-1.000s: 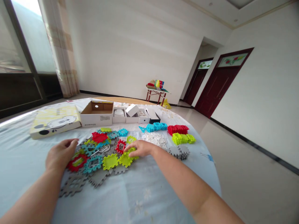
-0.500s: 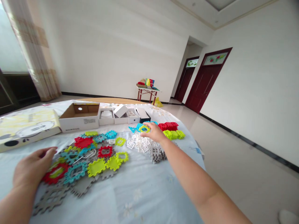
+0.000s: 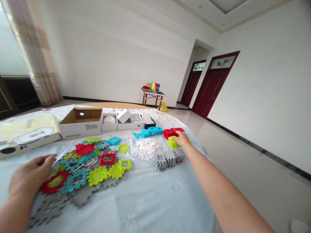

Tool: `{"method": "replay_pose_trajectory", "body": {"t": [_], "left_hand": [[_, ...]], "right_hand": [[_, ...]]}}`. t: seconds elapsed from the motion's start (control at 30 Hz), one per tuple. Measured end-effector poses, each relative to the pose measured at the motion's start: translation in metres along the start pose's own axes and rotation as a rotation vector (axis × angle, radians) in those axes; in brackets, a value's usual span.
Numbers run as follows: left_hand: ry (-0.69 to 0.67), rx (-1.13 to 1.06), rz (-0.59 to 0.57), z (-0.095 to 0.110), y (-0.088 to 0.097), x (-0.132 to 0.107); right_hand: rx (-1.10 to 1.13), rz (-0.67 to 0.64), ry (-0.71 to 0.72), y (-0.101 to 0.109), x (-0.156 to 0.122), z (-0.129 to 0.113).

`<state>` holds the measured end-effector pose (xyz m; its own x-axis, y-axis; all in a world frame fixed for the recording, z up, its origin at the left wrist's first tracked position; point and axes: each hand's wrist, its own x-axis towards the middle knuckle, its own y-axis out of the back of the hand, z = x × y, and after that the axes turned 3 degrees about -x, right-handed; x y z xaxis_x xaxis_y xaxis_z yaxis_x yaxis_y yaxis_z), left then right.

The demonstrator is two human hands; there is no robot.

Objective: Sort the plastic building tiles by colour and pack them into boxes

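Note:
My right hand [image 3: 181, 138] reaches far right across the bed and lies on a stack of yellow-green tiles [image 3: 173, 144], its fingers closed over a yellow-green tile on top. A red stack [image 3: 171, 131] sits just behind it, a blue stack [image 3: 151, 132] to the left, and a grey stack [image 3: 167, 159] in front. Small white tiles [image 3: 147, 149] lie in a heap between them. My left hand [image 3: 29, 176] rests with loosely spread fingers on the edge of a spread of loose coloured tiles [image 3: 97, 161], beside a red frame tile [image 3: 52, 183].
An open cardboard box [image 3: 81, 126], several small white boxes [image 3: 126, 120] and a flat yellow box [image 3: 24, 132] line the back of the pale blue cloth [image 3: 150, 200]. The surface ends just right of the stacks. A small red table [image 3: 152, 96] stands by the far wall.
My right hand picked a yellow-green frame tile from the loose spread and carried it right, over the blue stack, onto the yellow-green stack. The view swung right. My left hand stayed put.

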<state>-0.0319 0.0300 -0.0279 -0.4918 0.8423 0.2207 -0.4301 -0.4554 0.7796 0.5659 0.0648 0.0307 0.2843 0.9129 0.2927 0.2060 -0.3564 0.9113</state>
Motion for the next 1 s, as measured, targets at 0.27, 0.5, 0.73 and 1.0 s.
{"method": "replay_pose_trajectory", "body": {"t": [0.27,0.5,0.73,1.0], "left_hand": [[0.095,0.013,-0.035,0.040,0.023,-0.028],[0.118,-0.028,-0.018,0.038,0.020,-0.029],[0.116,-0.073,-0.010,0.041,0.021,-0.033],[0.120,-0.105,-0.010,0.041,0.020,-0.034]], "right_hand": [[0.121,0.070,0.282,0.011,-0.018,-0.072],[0.158,-0.207,0.599,-0.017,-0.063,-0.179],[-0.017,-0.398,0.649,-0.054,-0.078,-0.234],[0.103,-0.443,0.733,-0.039,-0.071,-0.234]]}}
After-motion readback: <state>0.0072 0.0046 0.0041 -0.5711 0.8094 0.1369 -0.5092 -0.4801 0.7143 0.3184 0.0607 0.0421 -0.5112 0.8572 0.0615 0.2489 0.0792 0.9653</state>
